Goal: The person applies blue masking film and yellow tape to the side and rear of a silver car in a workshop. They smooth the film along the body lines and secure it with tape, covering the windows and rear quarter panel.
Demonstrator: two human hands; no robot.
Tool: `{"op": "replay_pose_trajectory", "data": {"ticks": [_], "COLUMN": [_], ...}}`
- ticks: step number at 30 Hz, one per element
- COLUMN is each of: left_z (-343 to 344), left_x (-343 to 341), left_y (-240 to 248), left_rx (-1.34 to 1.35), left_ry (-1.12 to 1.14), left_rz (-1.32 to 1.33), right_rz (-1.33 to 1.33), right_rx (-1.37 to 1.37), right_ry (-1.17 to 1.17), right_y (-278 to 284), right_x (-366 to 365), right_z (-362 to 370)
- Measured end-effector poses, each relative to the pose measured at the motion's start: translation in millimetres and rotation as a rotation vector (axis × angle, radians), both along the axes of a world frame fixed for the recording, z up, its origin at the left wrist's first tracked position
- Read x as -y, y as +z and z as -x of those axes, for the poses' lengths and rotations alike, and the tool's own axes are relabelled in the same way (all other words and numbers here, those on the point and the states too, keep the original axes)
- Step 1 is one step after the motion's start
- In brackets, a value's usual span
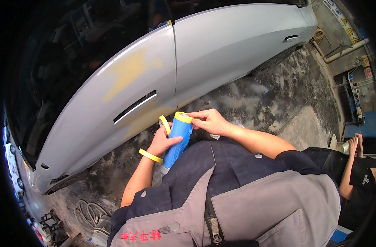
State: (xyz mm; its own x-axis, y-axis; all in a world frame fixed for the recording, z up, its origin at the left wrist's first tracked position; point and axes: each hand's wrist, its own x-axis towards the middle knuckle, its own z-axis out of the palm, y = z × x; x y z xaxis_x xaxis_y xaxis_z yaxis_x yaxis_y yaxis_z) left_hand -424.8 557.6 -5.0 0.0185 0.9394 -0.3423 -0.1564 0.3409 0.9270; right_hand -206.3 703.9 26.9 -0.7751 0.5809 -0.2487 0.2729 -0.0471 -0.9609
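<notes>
My left hand [160,142] is wrapped round a blue roll of masking film [178,142], held upright but slightly tilted in front of my body. A band of yellow tape [183,117] rings the film's top end. There, the index finger and thumb of my right hand [214,122] pinch at the band's edge; its other fingers are curled under. A separate yellow roll of tape [164,126] hangs at my left fingers, and a thin yellow tape ring [150,156] sits round my left wrist.
A grey car [221,45] with yellowish patches [128,72] stands just ahead, its door handle [135,108] sticking out near my left hand. A coiled hose [89,214] lies on the stained floor at lower left. At the right, another person's arm [349,168] is near a white thing.
</notes>
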Motion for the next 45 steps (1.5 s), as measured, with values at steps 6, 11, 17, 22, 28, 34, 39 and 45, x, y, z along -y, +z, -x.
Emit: {"op": "replay_pose_trajectory", "data": {"ticks": [6, 11, 17, 22, 28, 34, 39, 45], "left_z": [-40.4, -93.9, -172.2, -229.2, -262.9, -222.4, -78.1, 39.9], "left_x": [-14.0, -21.7, -24.6, -12.8, -3.5, -12.7, -24.6, -32.4], "left_y": [12.6, 12.0, 20.9, 8.9, 9.1, -3.5, 0.0, -1.0], "left_rx": [-0.266, -0.3, -0.473, -0.507, -0.35, -0.296, -1.338, -1.826], "left_ry": [0.012, 0.03, 0.077, 0.242, 0.289, 0.323, 0.653, 0.536], "left_rz": [-0.012, 0.084, -0.03, 0.112, 0.075, -0.03, -0.113, -0.021], "right_rz": [-0.096, -0.143, 0.141, 0.272, 0.233, 0.02, -0.034, -0.03], "right_rx": [0.065, 0.06, 0.137, 0.031, -0.15, -0.182, -0.1, -0.01], "right_ry": [-0.072, -0.05, -0.128, -0.052, 0.115, 0.026, -0.258, -0.461], "right_y": [-4.2, -10.6, -4.7, -29.7, -43.3, -43.3, -54.5, -76.8], "right_x": [-8.1, -29.8, -34.6, -41.9, -33.2, -30.8, -27.5, 10.0], "right_z": [-26.1, -81.8, -151.0, -192.7, -205.7, -205.5, -212.8, -223.6]}}
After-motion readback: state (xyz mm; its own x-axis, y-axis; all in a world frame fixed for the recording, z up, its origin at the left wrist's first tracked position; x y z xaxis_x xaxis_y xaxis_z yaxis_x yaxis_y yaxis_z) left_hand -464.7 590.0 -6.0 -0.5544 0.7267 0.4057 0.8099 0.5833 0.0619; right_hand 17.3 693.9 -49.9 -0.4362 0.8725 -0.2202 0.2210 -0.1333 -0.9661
